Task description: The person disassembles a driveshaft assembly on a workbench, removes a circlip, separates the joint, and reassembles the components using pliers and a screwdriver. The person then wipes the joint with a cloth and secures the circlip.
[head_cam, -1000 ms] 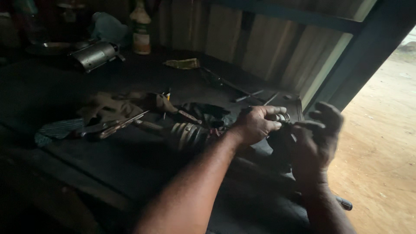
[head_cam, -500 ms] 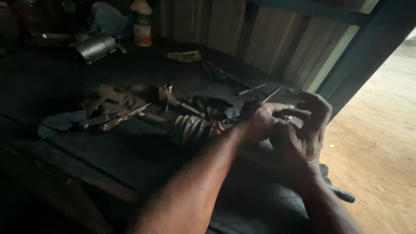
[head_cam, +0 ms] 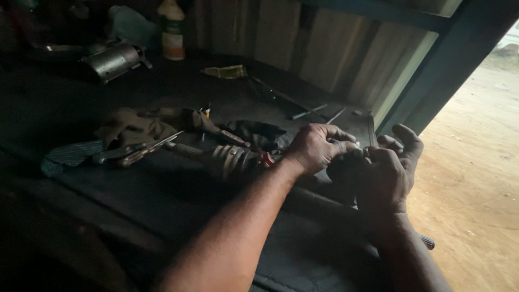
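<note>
A: Fingers (head_cam: 346, 147) of left hand (head_cam: 316, 148) pinching small part (head_cam: 357, 145), half hidden, at bench's (head_cam: 162, 200) right end.
B: Right hand (head_cam: 386, 173) curling closed beside it. Mid-fitting, probably; needing steady grip next.

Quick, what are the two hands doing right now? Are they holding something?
Left hand: fingers curled shut, pinching something small; what it is cannot be told.
Right hand: fingers curled, meeting the left hand's fingertips; whether it grips anything cannot be told.
</note>
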Tool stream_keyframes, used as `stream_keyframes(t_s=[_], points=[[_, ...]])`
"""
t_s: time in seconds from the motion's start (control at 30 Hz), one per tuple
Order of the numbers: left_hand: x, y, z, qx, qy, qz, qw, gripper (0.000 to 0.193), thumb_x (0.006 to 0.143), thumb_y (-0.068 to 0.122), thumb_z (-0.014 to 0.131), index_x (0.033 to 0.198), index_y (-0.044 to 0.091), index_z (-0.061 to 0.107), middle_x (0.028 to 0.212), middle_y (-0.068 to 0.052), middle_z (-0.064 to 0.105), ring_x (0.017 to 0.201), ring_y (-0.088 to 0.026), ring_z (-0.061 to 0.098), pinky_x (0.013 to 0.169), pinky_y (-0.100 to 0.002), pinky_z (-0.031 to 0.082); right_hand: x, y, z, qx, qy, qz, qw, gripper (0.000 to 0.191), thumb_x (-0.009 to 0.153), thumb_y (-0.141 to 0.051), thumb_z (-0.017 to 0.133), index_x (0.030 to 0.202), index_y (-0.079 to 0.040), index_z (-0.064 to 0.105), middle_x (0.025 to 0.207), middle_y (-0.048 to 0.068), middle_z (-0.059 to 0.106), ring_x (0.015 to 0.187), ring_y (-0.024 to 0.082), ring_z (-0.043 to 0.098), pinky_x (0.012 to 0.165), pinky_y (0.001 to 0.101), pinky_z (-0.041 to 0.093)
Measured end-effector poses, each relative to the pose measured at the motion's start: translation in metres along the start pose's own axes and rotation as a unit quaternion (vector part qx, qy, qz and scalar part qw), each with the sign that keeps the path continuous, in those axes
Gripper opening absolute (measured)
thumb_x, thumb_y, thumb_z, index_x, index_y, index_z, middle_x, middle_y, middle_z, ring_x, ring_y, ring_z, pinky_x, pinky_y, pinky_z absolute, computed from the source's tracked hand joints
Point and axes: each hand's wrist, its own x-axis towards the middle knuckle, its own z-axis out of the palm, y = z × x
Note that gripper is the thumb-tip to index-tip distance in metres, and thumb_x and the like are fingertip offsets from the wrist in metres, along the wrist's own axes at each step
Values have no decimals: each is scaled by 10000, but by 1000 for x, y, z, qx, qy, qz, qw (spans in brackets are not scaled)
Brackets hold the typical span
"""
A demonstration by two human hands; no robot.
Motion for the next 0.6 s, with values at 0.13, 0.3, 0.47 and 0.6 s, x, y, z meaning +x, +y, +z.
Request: stream_keyframes(t_s=[0.13,0.3,0.47,0.6], points=[[0,1,-5,108,90,-1,990,204,900,271,772,904,70,803,781,-47,784,690,-98,715,650,-277,563,-1,-1,7,37,-44,-21,998,568,876,43,585,1413,-70,438,1232,141,503,987,258,604,755,341,558],[1,-3,-8,-8,73,-44,996,197,892,260,767,854,67,767,804,-37,781,700,-88,706,662,-276,573,1,-1,7,7,-12,26,1000,566,839,47,627,1378,-79,509,1345,147,544,1059,195,660,773,295,612],[3,-5,-7,-45,2,-34,998,209,827,245,833,921,60,809,843,-36,802,751,-87,707,720,-264,567,1,-2,5,28,13,37,999,605,831,62,597,1415,-69,506,1372,198,506,1057,224,602,777,316,558],[-1,-1,-5,95,55,-68,992,221,829,283,808,910,77,795,845,-69,796,767,-159,740,725,-322,584,-3,-10,9,18,-11,43,999,598,835,34,614,1405,-81,473,1377,201,525,1130,219,641,840,311,593]])
